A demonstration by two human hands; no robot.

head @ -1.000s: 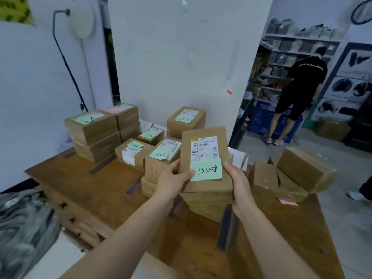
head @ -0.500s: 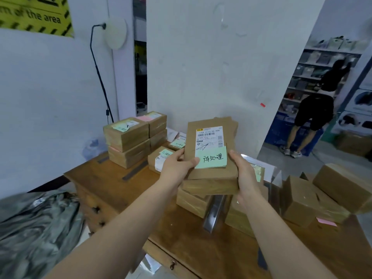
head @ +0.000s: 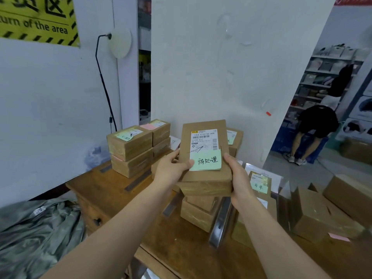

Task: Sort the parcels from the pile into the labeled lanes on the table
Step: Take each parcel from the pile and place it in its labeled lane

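step: reading label, parcel (head: 205, 156) lifted over table (head: 112, 190) | left hand (head: 171, 170), right hand (head: 238, 178) fingers clamped on parcel's sides | next: match green note (head: 206, 163) to lane, set down

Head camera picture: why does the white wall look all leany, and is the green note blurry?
Head view: the white wall leans, probably because of the wide-angle lens; the green note on the parcel is sharp, its writing clear; the far shelves look soft and hazy.
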